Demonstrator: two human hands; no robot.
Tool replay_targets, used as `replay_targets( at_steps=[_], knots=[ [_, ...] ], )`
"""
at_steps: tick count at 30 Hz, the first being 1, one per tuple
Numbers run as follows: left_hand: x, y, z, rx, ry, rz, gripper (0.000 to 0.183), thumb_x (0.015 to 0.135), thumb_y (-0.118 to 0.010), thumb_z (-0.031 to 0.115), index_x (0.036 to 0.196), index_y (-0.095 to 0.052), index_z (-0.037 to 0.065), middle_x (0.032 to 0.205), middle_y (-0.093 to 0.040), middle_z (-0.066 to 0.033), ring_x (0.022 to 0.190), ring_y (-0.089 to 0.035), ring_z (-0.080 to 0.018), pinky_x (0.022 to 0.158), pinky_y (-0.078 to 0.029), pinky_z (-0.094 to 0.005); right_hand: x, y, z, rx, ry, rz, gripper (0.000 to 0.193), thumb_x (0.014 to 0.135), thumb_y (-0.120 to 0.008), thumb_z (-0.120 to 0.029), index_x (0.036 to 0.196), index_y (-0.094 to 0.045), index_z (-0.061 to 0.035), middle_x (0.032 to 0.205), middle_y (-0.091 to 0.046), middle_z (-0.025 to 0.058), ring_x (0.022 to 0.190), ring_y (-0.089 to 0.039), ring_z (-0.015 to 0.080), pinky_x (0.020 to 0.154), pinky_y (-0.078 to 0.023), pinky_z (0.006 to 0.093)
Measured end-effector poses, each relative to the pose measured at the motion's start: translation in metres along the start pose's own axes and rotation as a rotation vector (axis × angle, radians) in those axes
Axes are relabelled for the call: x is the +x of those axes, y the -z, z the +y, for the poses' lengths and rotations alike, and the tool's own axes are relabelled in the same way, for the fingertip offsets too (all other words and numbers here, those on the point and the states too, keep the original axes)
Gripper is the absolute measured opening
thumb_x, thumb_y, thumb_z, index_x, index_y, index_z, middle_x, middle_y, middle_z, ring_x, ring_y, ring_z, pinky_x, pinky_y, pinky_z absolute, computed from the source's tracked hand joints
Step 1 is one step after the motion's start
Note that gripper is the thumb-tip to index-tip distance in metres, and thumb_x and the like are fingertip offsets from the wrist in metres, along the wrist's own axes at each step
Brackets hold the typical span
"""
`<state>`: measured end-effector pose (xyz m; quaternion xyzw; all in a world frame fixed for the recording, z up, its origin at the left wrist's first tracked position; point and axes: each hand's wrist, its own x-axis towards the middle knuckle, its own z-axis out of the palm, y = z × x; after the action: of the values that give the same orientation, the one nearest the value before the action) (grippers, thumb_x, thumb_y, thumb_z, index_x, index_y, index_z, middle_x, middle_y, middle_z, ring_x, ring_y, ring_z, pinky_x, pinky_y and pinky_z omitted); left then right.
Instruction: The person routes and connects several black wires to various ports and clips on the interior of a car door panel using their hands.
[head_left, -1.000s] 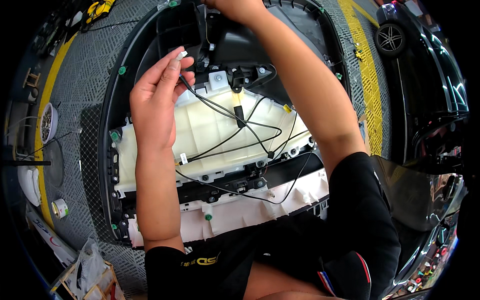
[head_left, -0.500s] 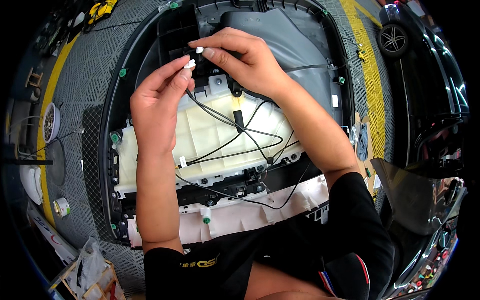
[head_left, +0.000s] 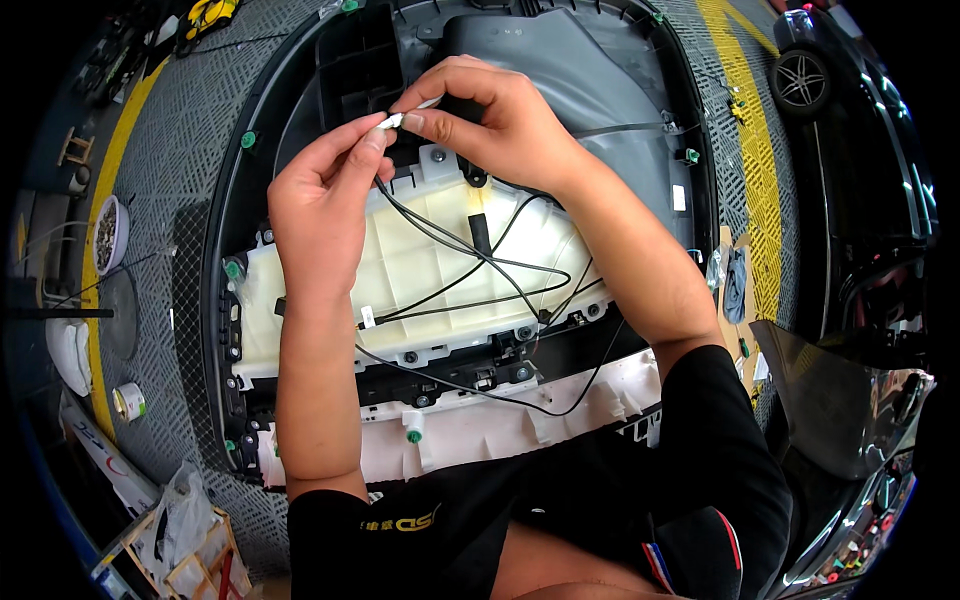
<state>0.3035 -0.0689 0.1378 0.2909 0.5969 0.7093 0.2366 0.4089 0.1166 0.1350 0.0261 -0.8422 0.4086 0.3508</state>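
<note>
My left hand (head_left: 322, 215) pinches a small white plug connector (head_left: 391, 122) between thumb and fingertips. Thin black cables (head_left: 432, 228) run down from that hand across a cream plastic plate (head_left: 420, 270). Opposite it, my right hand (head_left: 505, 125) is closed on a second white piece (head_left: 431, 102), partly hidden by the fingers, which looks like the mating connector. Both white pieces meet end to end between the fingertips; whether they are locked together I cannot tell. Beneath both hands lies a large black car interior panel (head_left: 560, 75).
Green clips (head_left: 248, 140) stick up along the panel's rim. A bowl of small parts (head_left: 110, 235) and a can (head_left: 129, 401) stand on the left. At the lower left is a wooden crate (head_left: 205, 550) with a plastic bag. A dark car (head_left: 860, 180) is parked on the right.
The two white pieces, apart before, have come together between my fingertips. My right hand has dropped slightly, and its white piece now shows above the thumb.
</note>
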Motion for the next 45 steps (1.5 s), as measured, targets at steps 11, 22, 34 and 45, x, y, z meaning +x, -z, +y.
replay_targets(
  at_steps=[11,22,34,45],
  knots=[
    [0.000,0.000,-0.001,0.142,0.014,0.008,0.023,0.103,-0.073,0.012,0.118,-0.078,-0.004,0.098,-0.078,-0.0079,0.075,-0.062,-0.0075,0.071,-0.056,-0.0257,0.001,0.008,-0.002,-0.043,0.024,-0.128,0.013,0.094,-0.074,-0.009,0.105,-0.079,-0.0040,0.101,-0.074,0.0064,0.099,-0.067,0.0207,0.087,-0.055,0.0339],
    [-0.002,-0.004,-0.003,0.193,-0.009,0.011,0.025,0.103,-0.074,0.013,0.119,-0.077,-0.005,0.099,-0.078,-0.0086,0.076,-0.063,-0.0080,0.070,-0.056,-0.0251,-0.001,0.011,0.002,0.009,-0.031,-0.181,0.015,0.096,-0.079,-0.008,0.109,-0.081,-0.0029,0.103,-0.075,0.0063,0.095,-0.070,0.0174,0.084,-0.057,0.0313],
    [-0.008,-0.009,-0.003,0.395,-0.024,-0.002,0.027,0.104,-0.074,0.015,0.124,-0.077,-0.004,0.104,-0.079,-0.0085,0.081,-0.067,-0.0097,0.077,-0.057,-0.0252,0.001,0.020,0.001,0.130,-0.315,-0.274,0.018,0.091,-0.087,-0.012,0.107,-0.084,-0.0050,0.100,-0.080,0.0038,0.095,-0.072,0.0126,0.087,-0.058,0.0295],
    [0.011,0.009,0.000,-0.293,-0.153,0.084,0.043,0.109,-0.057,0.001,0.150,-0.049,-0.011,0.147,-0.059,-0.0294,0.126,-0.066,-0.0316,0.115,-0.053,-0.0448,-0.038,0.108,-0.079,-0.247,-0.483,-0.099,0.026,0.100,-0.080,-0.020,0.116,-0.078,0.0004,0.101,-0.080,0.0083,0.095,-0.073,0.0142,0.086,-0.059,0.0328]
  ],
)
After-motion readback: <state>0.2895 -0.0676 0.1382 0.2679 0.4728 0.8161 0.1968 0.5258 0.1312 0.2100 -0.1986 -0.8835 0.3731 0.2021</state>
